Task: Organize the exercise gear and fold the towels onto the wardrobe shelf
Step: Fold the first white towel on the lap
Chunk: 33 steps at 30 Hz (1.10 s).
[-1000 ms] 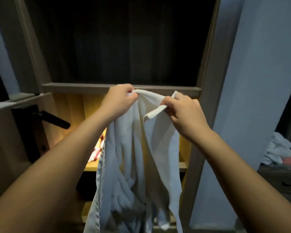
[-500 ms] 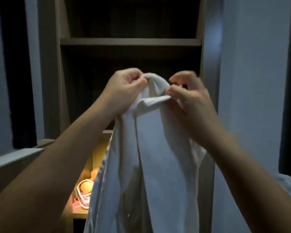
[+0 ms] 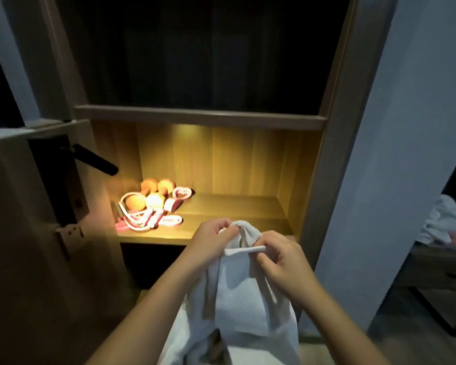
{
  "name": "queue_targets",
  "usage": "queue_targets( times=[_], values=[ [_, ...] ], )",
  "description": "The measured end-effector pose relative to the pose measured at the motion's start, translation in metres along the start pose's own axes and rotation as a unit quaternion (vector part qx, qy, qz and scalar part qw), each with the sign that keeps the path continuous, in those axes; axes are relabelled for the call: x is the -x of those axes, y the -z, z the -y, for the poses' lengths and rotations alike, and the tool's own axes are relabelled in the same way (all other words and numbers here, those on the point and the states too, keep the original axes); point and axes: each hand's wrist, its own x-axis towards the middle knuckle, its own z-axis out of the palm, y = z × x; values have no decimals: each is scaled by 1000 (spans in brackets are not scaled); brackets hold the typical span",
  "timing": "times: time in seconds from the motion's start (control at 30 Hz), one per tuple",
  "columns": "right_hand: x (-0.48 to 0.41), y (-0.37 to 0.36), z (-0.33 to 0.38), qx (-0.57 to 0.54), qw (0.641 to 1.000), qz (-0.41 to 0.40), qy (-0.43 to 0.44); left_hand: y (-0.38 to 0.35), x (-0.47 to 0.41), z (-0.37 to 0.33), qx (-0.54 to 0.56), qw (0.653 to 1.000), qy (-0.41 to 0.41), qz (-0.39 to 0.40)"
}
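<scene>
A white towel (image 3: 244,293) hangs bunched in front of me, held up by its top edge. My left hand (image 3: 211,242) grips the gathered top on the left, and my right hand (image 3: 284,262) pinches a folded hem on the right. Both hands are just in front of the lit wardrobe shelf (image 3: 234,214). On the shelf's left side lies the exercise gear (image 3: 150,206): orange balls, pink and white cords and handles in a loose pile. The shelf's right half is bare wood.
An open door with a black lever handle (image 3: 95,159) stands at the left. A dark compartment sits above the lit shelf. To the far right, a pile of white and pink cloth (image 3: 448,225) lies on a low dark cabinet (image 3: 442,275) beyond a pale wall panel.
The view has dropped from the upper shelves to the lit shelf. Both hands have come down with the towel, still holding its top edge close together.
</scene>
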Motion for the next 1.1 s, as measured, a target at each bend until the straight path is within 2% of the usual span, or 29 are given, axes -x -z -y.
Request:
queue_targets(
  times=[0.2, 0.33, 0.47, 0.6, 0.67, 0.8, 1.0, 1.1],
  values=[
    [49, -63, -54, -47, 985, 73, -152, -36, 26, 87, 7, 983, 184, 15],
    [66, -83, -64, -55, 971, 101, -207, -48, 37, 115, 30, 969, 244, 7],
    [63, -82, -56, 12, 981, 102, -162, -51, 39, 111, 69, 970, 228, -58],
    [64, -83, -44, 28, 993, 30, -113, -51, 52, 103, 138, 953, 256, -87],
    [68, -83, -41, 14, 994, 14, -109, -50, 60, 104, 100, 955, 268, -82],
    [79, -89, -47, -36, 985, 20, -168, -47, 80, 100, 103, 941, 305, -109],
    [80, -83, -39, -158, 961, 39, -224, -43, 95, 92, 154, 933, 300, -127],
    [78, -68, -30, -193, 949, 94, -231, -40, 97, 91, 162, 936, 271, -158]
  ],
)
